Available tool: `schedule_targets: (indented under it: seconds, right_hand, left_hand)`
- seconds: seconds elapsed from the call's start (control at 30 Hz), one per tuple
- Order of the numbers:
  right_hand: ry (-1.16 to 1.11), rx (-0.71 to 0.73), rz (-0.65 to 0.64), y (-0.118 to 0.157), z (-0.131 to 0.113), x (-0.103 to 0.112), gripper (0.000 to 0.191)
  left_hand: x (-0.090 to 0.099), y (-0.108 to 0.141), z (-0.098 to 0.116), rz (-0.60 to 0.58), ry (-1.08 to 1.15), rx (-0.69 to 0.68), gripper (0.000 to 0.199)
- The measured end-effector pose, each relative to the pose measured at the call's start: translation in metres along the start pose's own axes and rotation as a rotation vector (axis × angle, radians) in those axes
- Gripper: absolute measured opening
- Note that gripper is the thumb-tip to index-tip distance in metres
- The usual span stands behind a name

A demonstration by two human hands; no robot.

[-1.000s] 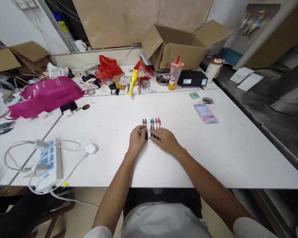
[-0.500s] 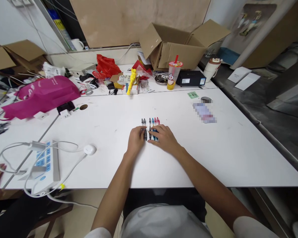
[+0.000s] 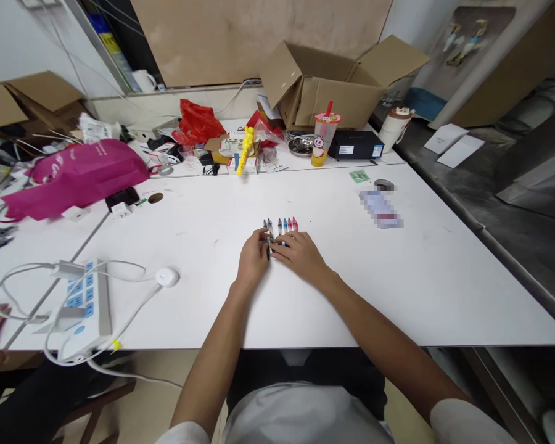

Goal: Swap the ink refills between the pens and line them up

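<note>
Slid leftward, my right hand now nears my left hand over the pens at frame centre, fingers curled, grip impossible to tell from here, seemingly adjusting their spacing, which calls for gentle, even nudging next.

Pens on tbl; pwr strip L, bag bhd it; cup bhd pens to R, box bhd cup.

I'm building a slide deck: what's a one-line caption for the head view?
Left hand and right hand at a row of pens on a white table.
</note>
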State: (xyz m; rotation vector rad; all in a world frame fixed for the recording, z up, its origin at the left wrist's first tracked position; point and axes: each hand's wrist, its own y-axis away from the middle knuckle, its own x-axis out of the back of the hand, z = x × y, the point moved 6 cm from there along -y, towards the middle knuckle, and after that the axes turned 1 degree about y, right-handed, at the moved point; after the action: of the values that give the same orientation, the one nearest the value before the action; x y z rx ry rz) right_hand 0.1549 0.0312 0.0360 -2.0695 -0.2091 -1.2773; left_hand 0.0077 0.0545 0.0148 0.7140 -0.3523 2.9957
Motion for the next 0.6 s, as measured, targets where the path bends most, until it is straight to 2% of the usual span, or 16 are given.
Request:
schedule_targets:
  seconds: [0.07,0.2,0.27,0.33,0.4,0.47,0.6]
  right_hand:
    - [-0.11,-0.072,0.047,0.0,0.006,0.003,0.027]
    - [-0.49,-0.291,0.218,0.005,0.019,0.012,0.029]
    - [-0.625,-0.362,0.302,0.01,0.022,0.019,0.029]
    - [-0.681,-0.383,0.345,0.013,0.022,0.026,0.028]
    - [-0.719,-0.361,0.328,0.015,0.02,0.028,0.026]
    - [-0.763,-0.345,0.271,0.016,0.018,0.026,0.024]
    - [-0.876,-0.417,0.124,0.016,0.019,0.013,0.03]
  left_hand:
    - [0.001,0.001,0.001,0.008,0.012,0.005,0.041]
    - [0.004,0.001,0.003,0.065,0.074,0.044,0.035]
    - [0.008,-0.001,0.003,0.125,0.209,0.103,0.027]
    - [0.01,-0.003,0.0,0.166,0.448,0.211,0.025]
    - [0.009,-0.005,-0.001,0.171,0.711,0.32,0.031]
    - [0.009,-0.005,0.002,0.147,0.893,0.368,0.034]
    - [0.007,-0.003,0.008,0.085,1.017,0.365,0.035]
